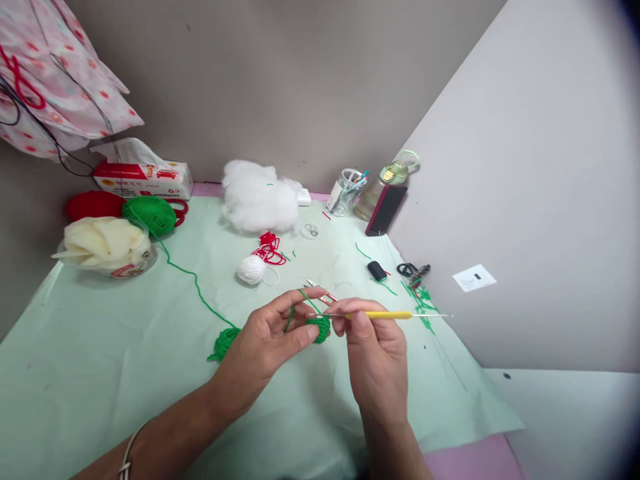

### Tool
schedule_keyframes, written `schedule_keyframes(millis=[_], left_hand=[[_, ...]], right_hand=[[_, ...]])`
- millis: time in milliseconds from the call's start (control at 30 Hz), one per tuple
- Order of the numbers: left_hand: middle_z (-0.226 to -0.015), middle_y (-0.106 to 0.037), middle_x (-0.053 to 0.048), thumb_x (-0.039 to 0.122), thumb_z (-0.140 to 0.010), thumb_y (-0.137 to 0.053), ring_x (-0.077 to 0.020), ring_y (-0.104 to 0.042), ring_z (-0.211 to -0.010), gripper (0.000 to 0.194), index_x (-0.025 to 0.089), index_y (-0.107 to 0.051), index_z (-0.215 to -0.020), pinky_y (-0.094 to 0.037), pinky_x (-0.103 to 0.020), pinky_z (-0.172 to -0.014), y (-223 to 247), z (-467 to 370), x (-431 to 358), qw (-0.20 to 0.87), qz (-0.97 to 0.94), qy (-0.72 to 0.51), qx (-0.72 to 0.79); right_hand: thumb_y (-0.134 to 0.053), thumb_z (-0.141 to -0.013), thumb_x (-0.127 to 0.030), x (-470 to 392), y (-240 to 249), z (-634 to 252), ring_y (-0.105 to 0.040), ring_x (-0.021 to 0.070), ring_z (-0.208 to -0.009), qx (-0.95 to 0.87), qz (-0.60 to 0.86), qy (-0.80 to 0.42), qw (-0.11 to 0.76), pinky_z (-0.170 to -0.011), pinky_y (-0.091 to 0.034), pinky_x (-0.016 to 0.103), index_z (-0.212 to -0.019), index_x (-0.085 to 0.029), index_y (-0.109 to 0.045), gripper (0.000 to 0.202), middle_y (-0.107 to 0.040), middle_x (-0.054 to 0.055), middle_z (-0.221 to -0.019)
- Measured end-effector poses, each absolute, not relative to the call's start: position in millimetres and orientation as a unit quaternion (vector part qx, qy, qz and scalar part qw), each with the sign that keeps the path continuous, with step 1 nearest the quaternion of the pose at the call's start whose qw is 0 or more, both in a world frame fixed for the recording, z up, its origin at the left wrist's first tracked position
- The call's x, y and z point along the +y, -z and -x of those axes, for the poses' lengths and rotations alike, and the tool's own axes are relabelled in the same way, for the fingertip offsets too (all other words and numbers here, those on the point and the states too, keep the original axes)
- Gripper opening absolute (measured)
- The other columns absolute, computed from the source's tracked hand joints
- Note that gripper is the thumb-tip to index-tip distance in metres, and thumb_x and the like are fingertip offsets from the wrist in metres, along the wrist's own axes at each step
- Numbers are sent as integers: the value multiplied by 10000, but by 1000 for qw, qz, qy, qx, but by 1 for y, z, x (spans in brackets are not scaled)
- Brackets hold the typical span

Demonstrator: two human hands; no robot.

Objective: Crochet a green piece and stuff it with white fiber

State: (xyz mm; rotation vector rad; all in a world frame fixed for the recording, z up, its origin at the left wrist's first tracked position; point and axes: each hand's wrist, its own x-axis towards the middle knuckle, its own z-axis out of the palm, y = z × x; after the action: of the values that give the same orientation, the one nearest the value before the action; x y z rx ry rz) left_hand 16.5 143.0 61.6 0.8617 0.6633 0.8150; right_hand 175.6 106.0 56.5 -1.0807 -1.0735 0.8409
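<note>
Between the fingers of my left hand (273, 340) is a small rounded piece of green crochet (320, 328), pinched by the thumb. A strand of green yarn runs over the raised left forefinger. My right hand (377, 353) grips a crochet hook (385, 315) by its yellow handle, its metal tip pointing left at the top edge of the crochet piece. Beside my left wrist lies a bundle of green yarn (225, 343), partly hidden by the hand. Small scissors (320, 291) with reddish handles lie just beyond my hands.
White stuffing (260, 197) sits at the back, with a white yarn ball (251, 270) before it. At left are a green yarn ball (153, 215), a tub (107, 248) and a tissue box (145, 179). A jar (344, 193), bottle (373, 197) and phone (387, 211) stand at back right.
</note>
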Motion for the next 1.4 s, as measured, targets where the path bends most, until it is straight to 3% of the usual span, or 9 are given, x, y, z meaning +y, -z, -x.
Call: schedule_keyframes(millis=[100,267,667,767,900,967,1033,1167,1400], left_hand=[[-926,-603,17,310,-871,-793,-141,-571,-901,353,330,-743,-1220,-468,-281,-860,-62,-17,144,770,-400,-387,310],[-904,-589,30,273,-874,-778,-128,-548,-881,381,336,-726,-1246,-448,-270,-869,-59,-15,142,738,-445,-385,331],[-846,-615,14,154,-830,-684,-144,-590,-801,331,213,-748,-1148,-509,-285,-832,-69,-19,144,541,-596,-429,410],[-833,-613,17,173,-833,-699,-142,-594,-787,376,210,-740,-1205,-510,-287,-833,-67,-20,143,567,-572,-428,410],[-840,-629,25,260,-845,-770,-138,-603,-828,476,244,-692,-1314,-495,-281,-865,-67,-20,138,720,-445,-390,362],[-845,-623,21,316,-836,-806,-130,-580,-826,495,250,-699,-1314,-488,-265,-830,-69,-20,139,803,-352,-356,322],[-849,-607,18,333,-823,-828,-111,-536,-793,470,247,-731,-1275,-467,-240,-778,-72,-18,142,845,-292,-334,300],[-860,-576,27,306,-826,-834,-94,-498,-787,392,291,-774,-1213,-427,-221,-779,-73,-13,145,827,-319,-354,299],[-879,-569,30,303,-829,-837,-148,-583,-950,417,349,-753,-1235,-418,-292,-950,-68,-15,141,795,-356,-379,311]], right_hand=[[-602,-1020,-339,108,-58,-178,-605,108,-717,-444,442,-416,659,-685,-497,262,-929,-267,-760,196,-736,-8,-877],[-558,-1045,-318,107,-60,-181,-623,109,-749,-497,441,-388,639,-734,-503,269,-948,-258,-732,208,-742,-11,-885],[-485,-1030,-123,96,-60,-178,-699,184,-917,-697,436,-117,557,-803,-563,355,-1096,-217,-674,221,-738,62,-978],[-536,-998,-107,97,-50,-176,-695,194,-893,-749,431,12,503,-743,-581,343,-1135,-209,-680,223,-737,95,-1019],[-648,-922,-62,96,-37,-173,-690,203,-934,-740,453,160,472,-764,-594,337,-1188,-262,-730,342,-725,83,-1072],[-633,-939,-74,95,-40,-172,-695,203,-953,-722,458,119,505,-787,-593,346,-1178,-275,-737,329,-725,72,-1075],[-570,-986,-102,95,-48,-173,-693,188,-897,-675,463,-2,574,-783,-581,354,-1133,-259,-733,270,-729,52,-991],[-499,-1048,-188,98,-58,-173,-628,146,-738,-546,451,-241,664,-711,-531,323,-1001,-248,-722,237,-691,8,-846],[-564,-1029,-242,101,-48,-171,-642,164,-831,-534,455,-307,643,-787,-504,347,-1001,-253,-739,178,-689,16,-870]])
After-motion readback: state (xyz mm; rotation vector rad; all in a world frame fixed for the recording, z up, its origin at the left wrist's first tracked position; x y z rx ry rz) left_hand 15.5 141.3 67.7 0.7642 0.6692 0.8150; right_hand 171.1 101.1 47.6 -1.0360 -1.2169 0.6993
